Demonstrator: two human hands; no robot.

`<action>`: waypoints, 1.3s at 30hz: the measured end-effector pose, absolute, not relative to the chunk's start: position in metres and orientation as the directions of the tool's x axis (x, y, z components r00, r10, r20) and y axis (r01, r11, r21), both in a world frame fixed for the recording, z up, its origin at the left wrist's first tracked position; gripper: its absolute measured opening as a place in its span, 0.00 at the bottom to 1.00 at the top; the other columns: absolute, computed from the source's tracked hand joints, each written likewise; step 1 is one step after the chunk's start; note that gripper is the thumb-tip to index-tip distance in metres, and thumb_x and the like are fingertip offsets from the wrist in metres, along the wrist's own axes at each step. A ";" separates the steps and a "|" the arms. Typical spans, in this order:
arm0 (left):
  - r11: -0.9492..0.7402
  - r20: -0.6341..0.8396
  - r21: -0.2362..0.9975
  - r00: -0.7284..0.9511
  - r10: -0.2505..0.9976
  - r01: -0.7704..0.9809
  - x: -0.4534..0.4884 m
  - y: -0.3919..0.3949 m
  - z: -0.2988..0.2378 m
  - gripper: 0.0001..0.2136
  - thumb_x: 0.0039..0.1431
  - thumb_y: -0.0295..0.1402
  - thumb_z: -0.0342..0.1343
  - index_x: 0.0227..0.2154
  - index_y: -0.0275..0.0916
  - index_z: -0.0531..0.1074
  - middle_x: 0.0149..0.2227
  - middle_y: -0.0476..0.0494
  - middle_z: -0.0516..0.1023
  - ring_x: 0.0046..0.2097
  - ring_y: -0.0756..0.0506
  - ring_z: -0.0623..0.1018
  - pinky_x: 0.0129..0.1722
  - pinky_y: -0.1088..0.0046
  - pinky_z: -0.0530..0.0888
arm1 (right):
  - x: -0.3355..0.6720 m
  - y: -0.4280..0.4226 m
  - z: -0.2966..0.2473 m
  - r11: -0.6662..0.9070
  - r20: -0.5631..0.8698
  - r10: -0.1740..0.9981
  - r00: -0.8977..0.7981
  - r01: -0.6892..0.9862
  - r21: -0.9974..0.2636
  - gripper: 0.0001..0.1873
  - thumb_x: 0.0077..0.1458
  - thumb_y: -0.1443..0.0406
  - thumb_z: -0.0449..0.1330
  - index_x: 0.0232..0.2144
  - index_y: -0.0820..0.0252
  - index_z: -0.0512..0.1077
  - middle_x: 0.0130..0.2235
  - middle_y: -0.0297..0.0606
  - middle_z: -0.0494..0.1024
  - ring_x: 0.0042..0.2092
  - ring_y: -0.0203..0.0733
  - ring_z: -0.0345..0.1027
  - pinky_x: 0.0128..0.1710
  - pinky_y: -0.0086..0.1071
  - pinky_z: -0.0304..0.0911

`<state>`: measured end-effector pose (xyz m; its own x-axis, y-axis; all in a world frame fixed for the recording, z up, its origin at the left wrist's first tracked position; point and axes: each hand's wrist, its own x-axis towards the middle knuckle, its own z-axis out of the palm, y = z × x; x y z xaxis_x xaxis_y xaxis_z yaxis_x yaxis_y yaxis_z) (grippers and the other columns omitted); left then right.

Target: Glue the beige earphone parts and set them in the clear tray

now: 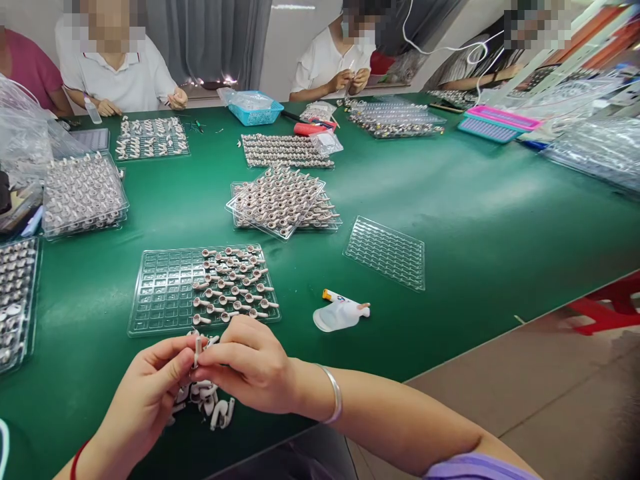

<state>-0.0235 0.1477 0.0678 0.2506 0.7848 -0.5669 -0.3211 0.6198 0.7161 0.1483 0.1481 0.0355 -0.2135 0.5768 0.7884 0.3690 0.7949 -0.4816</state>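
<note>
The left hand (143, 387) was partly curled, its thumb and forefinger pinching a small white plastic piece (198, 350) that stood roughly upright. The right hand (257, 367) was closed from the other side, thumb and forefinger gripping the same piece; whether its folded fingers held anything more, I could not tell. The piece was above a loose pile (220, 410) on the green table (300, 267), just on the near side of a clear, partly filled tray (163, 287).
</note>
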 end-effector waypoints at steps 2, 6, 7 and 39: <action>0.625 -0.575 0.711 0.245 0.780 -0.323 -0.024 0.148 0.068 0.16 0.34 0.34 0.75 0.31 0.40 0.83 0.30 0.41 0.84 0.28 0.50 0.79 0.32 0.80 0.76 | 0.149 0.148 0.036 0.794 0.785 0.578 -0.223 0.376 -0.477 0.08 0.61 0.62 0.60 0.34 0.62 0.75 0.25 0.33 0.71 0.26 0.33 0.62 0.28 0.28 0.60; 0.624 -0.568 0.712 0.258 0.782 -0.323 -0.024 0.148 0.067 0.16 0.36 0.35 0.74 0.32 0.40 0.83 0.31 0.41 0.84 0.29 0.51 0.78 0.33 0.80 0.76 | 0.149 0.149 0.036 0.793 0.785 0.580 -0.216 0.372 -0.483 0.08 0.61 0.62 0.60 0.34 0.62 0.75 0.25 0.33 0.71 0.27 0.33 0.62 0.28 0.28 0.60; 0.623 -0.565 0.714 0.263 0.782 -0.320 -0.025 0.148 0.066 0.16 0.37 0.35 0.74 0.33 0.40 0.83 0.31 0.41 0.84 0.29 0.50 0.78 0.33 0.80 0.76 | 0.149 0.149 0.037 0.789 0.784 0.585 -0.207 0.368 -0.492 0.08 0.61 0.63 0.60 0.34 0.62 0.75 0.25 0.33 0.71 0.27 0.33 0.62 0.28 0.28 0.60; 0.535 -0.492 0.810 0.218 0.843 -0.240 -0.031 0.149 0.064 0.15 0.38 0.38 0.73 0.31 0.40 0.82 0.32 0.44 0.83 0.31 0.51 0.78 0.34 0.81 0.75 | 0.152 0.151 0.046 0.822 0.799 0.563 -0.210 0.239 -0.516 0.03 0.59 0.71 0.59 0.35 0.60 0.68 0.38 0.43 0.81 0.39 0.36 0.75 0.44 0.32 0.69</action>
<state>-0.0311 0.1494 0.0638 0.2176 0.8429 -0.4922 -0.2400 0.5350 0.8101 0.1525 0.1515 0.0463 -0.2102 0.5630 0.7993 0.2392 0.8223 -0.5163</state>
